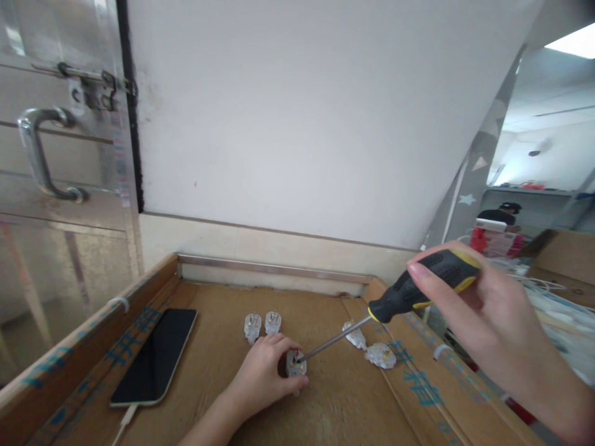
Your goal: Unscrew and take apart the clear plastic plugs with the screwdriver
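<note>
My left hand (267, 365) grips a small clear plug (296, 365) against the cardboard, thumb on one side and fingers on the other. Wrapped round the black and yellow handle of a screwdriver (404, 291) is my right hand (488, 316), raised at the right. The screwdriver slants down to the left, its tip at the middle of the held plug. Just beyond my left hand lie two more clear plugs (252, 326) with metal parts showing. To the right, near the shaft, are two clear plastic pieces (380, 355), their exact kind unclear.
A phone (155, 359) with a white cable lies at the left of the cardboard-covered work surface (344, 409), which has raised sides. Behind it stands a white wall (297, 124). A metal door (60, 155) is at left. Far right, a person (502, 214) in a dark cap sits near boxes.
</note>
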Demonstrator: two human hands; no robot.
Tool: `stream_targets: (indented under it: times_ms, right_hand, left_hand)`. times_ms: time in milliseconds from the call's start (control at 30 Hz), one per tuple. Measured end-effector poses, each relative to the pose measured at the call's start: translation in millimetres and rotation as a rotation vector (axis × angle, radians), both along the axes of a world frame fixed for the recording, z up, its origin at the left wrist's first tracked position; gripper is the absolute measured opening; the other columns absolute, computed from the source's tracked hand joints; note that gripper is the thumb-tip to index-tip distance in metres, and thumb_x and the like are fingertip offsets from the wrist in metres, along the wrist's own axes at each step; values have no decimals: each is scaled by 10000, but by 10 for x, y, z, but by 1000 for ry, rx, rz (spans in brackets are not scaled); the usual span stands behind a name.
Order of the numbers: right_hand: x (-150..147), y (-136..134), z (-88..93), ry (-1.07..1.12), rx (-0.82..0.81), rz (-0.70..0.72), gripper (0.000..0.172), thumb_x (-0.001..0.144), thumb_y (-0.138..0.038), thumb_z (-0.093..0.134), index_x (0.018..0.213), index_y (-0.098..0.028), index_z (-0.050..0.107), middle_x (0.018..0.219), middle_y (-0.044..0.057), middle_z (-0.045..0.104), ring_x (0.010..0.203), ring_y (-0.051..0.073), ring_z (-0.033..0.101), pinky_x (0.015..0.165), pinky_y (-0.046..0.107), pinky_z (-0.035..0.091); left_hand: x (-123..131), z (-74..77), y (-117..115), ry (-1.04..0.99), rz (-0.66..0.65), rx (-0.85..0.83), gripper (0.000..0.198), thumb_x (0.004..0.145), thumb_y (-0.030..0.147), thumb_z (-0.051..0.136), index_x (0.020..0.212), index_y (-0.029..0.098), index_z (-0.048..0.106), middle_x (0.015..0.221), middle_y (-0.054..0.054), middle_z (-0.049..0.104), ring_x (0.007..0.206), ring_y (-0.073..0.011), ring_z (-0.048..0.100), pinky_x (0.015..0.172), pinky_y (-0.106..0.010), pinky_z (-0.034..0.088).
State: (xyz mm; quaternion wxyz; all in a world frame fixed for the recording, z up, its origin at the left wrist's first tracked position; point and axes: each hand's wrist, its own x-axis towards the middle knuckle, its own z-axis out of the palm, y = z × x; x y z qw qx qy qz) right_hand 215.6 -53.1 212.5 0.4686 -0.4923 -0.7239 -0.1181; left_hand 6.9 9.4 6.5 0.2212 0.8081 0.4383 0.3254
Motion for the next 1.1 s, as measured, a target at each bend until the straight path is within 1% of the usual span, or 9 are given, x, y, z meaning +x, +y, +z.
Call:
stream_targets:
  times_ms: [267,400,700,900,1033,1100]
  right_hand:
    - [-25,17,-7,-17,35,-6,256,810,-491,507,782,-238,530,676,-41,559,600,128,528,540,228,406]
    - [-34,6,-8,-43,46,13,244,814,-485,512,797,-242,531,702,-40,569,626,130,538,557,229,406]
    - [-88,-15,16,-61,59,41,254,822,-492,495,790,-243,535,677,-41,563,600,133,530,542,237,398]
    - [-110,-30,19,-46,-11,44,232,824,-467,516,793,-237,521,704,-30,563,648,147,538,600,258,406]
    - [-116,-42,17,-58,3,47,244,819,-481,515,789,-239,521,692,-33,558,628,144,532,591,261,399]
    - [-125,-42,16,-50,-17,48,252,816,-484,517,781,-235,514,682,-35,554,622,139,531,591,258,399]
  left_hand:
    - [6,-6,8,6,-1,-5,378,631,344,731,983,237,643,955,-23,648,905,-219,572,826,-320,412]
    - [5,-1,4,7,-1,-7,377,637,347,730,987,236,643,953,-25,647,902,-220,575,819,-322,414]
    - [2,17,-1,21,-9,-7,378,643,359,719,992,238,639,966,-28,647,908,-218,572,817,-315,413]
    - [0,19,-6,24,-3,-7,378,642,353,716,993,238,639,963,-27,648,910,-221,573,824,-317,414]
    - [-1,12,-6,12,-12,1,370,642,347,721,984,232,640,957,-25,648,908,-217,572,825,-313,410]
    - [2,10,-6,9,-11,4,364,643,336,721,982,232,640,956,-22,647,905,-214,571,819,-307,410]
